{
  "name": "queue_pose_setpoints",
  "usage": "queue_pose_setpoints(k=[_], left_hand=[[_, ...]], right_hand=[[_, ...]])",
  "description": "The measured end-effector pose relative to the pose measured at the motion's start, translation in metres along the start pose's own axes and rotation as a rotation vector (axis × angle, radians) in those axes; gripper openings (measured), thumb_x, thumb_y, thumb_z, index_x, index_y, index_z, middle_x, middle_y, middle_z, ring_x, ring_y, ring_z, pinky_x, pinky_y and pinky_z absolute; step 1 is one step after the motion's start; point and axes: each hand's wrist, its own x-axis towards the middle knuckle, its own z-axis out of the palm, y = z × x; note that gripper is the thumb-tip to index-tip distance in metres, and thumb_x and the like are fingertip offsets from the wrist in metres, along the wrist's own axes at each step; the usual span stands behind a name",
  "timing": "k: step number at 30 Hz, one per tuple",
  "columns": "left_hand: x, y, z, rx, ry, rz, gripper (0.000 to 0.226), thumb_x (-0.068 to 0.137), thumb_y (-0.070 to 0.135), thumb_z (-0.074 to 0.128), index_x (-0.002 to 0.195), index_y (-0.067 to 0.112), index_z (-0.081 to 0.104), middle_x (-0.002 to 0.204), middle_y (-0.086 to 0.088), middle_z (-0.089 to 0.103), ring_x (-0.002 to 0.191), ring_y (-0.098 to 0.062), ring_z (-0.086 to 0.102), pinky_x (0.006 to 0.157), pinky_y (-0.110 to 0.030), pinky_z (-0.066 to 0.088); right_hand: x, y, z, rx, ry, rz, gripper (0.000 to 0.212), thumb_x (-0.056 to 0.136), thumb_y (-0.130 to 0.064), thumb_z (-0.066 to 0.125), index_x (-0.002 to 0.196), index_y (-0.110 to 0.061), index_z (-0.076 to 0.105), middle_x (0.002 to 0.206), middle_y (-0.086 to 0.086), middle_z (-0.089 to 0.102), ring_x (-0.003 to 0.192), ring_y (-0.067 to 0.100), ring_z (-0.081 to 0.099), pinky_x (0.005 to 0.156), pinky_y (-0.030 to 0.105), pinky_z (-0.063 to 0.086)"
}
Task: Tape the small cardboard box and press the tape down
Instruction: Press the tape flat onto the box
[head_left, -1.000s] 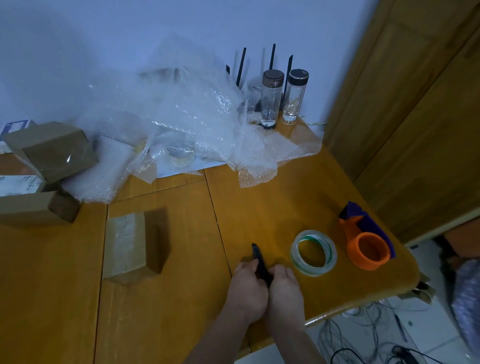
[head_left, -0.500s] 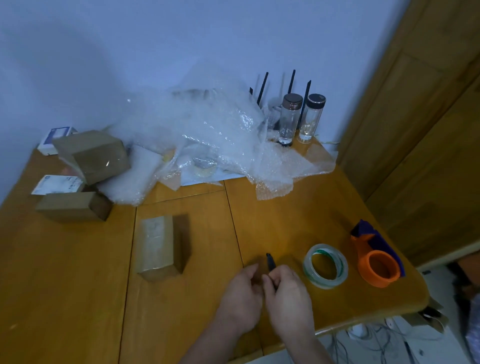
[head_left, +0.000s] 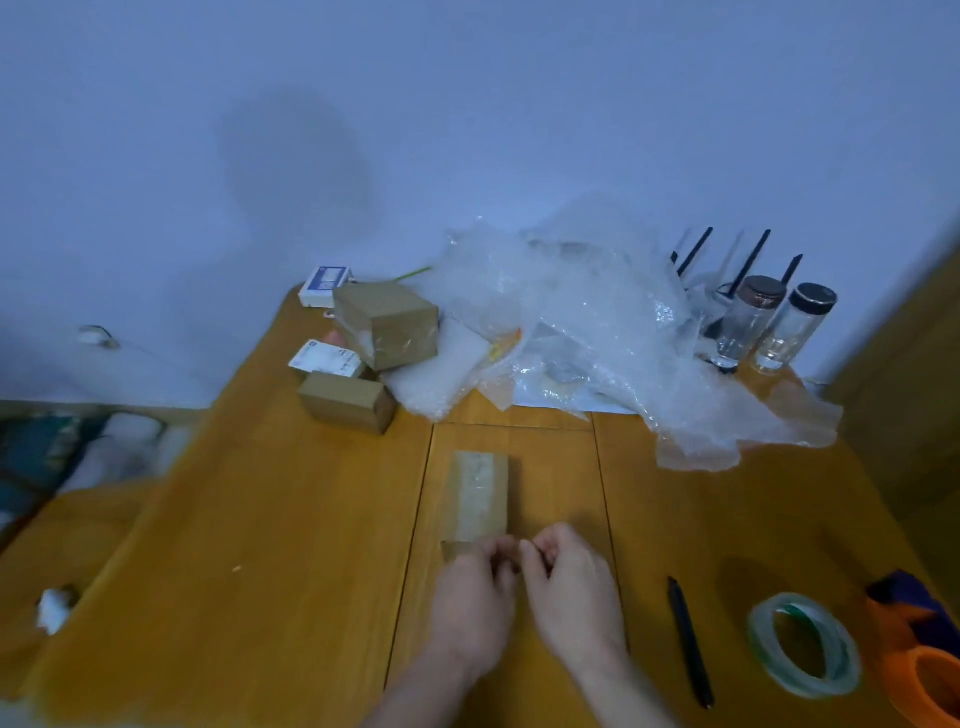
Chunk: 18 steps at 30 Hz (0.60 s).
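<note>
The small cardboard box (head_left: 479, 493) lies lengthwise on the wooden table (head_left: 291, 519), with a strip of clear tape shining along its top. My left hand (head_left: 470, 608) and my right hand (head_left: 574, 597) meet at the box's near end. Their fingers are curled against its front face and hide that end. A roll of clear tape (head_left: 804, 644) lies flat to the right, apart from both hands.
A black pen (head_left: 690, 642) lies between my right hand and the tape roll. An orange tape dispenser (head_left: 922, 675) sits at the right edge. Other cardboard boxes (head_left: 384, 325), bubble wrap (head_left: 587, 322) and two glass bottles (head_left: 750, 322) crowd the back.
Both hands let go of the black pen, which now lies on the table, and moved left to the near end of the small box. The view has swung left.
</note>
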Motion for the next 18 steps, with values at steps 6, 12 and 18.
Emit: queue_pose_setpoints(k=[6, 12, 18], left_hand=[[0.021, -0.024, -0.033, 0.291, 0.179, 0.119, 0.041, 0.105, 0.026, 0.047, 0.145, 0.032, 0.055, 0.140, 0.007, 0.057, 0.123, -0.015, 0.061, 0.098, -0.029, 0.052], [0.061, -0.045, -0.026, 0.651, -0.049, 0.251, 0.071, 0.106, 0.008, 0.040, 0.167, 0.020, 0.005, 0.177, 0.002, -0.002, 0.162, -0.020, 0.002, 0.129, -0.039, 0.023], [0.055, -0.057, -0.002, 0.850, -0.170, 0.237, 0.070, 0.109, 0.015, 0.025, 0.151, 0.010, -0.030, 0.169, -0.007, -0.031, 0.159, -0.025, -0.022, 0.131, -0.042, 0.000]], right_hand=[[0.023, -0.022, 0.016, -0.162, -0.076, -0.156, 0.021, 0.099, -0.039, 0.051, 0.117, -0.031, 0.061, 0.112, -0.008, 0.060, 0.100, 0.015, 0.061, 0.083, 0.034, 0.056], [0.043, -0.019, 0.037, -0.422, -0.248, -0.223, 0.050, 0.104, -0.042, 0.040, 0.152, -0.031, 0.035, 0.147, 0.000, 0.047, 0.126, 0.020, 0.052, 0.101, 0.036, 0.051], [0.038, -0.014, 0.047, -0.542, -0.342, -0.198, 0.055, 0.107, -0.041, 0.023, 0.159, -0.030, 0.008, 0.168, -0.001, 0.018, 0.151, 0.021, 0.025, 0.118, 0.043, 0.032]])
